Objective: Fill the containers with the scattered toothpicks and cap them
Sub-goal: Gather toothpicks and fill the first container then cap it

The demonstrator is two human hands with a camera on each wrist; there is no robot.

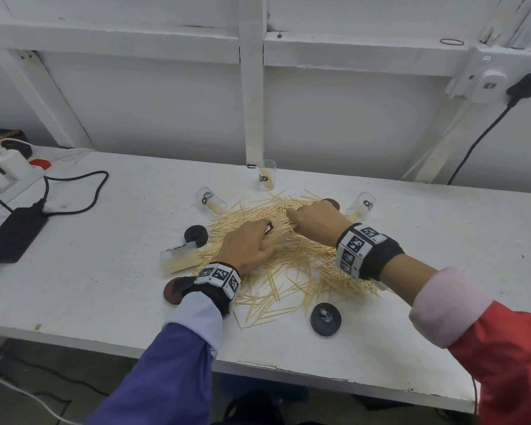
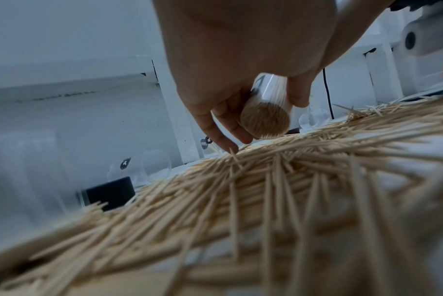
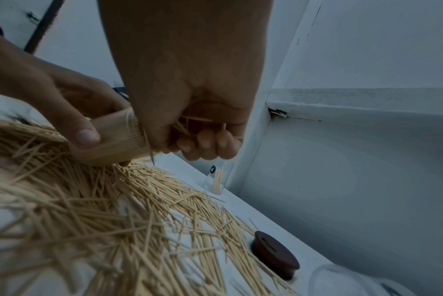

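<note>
Toothpicks (image 1: 288,259) lie heaped mid-table, and with the left hand (image 1: 246,246) wrapped round a nearly packed clear container (image 2: 265,112) and the right hand (image 1: 313,222) clutching a small bundle, feeding those in parallel, points aligned, should avoid jamming.

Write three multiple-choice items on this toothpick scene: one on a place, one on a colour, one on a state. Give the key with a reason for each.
1. Where does the upright container stand?
A. at the table's near edge
B. at the far edge, by the white post
C. on the power brick

2. What colour is the cap nearest the front edge?
A. dark
B. white
C. yellow

3. How full is the container held in the left hand?
A. empty
B. a few sticks
C. packed

Key: B, it stands at the post's foot; A, it shows near black; C, the left wrist view shows its mouth crammed with toothpick ends.
</note>
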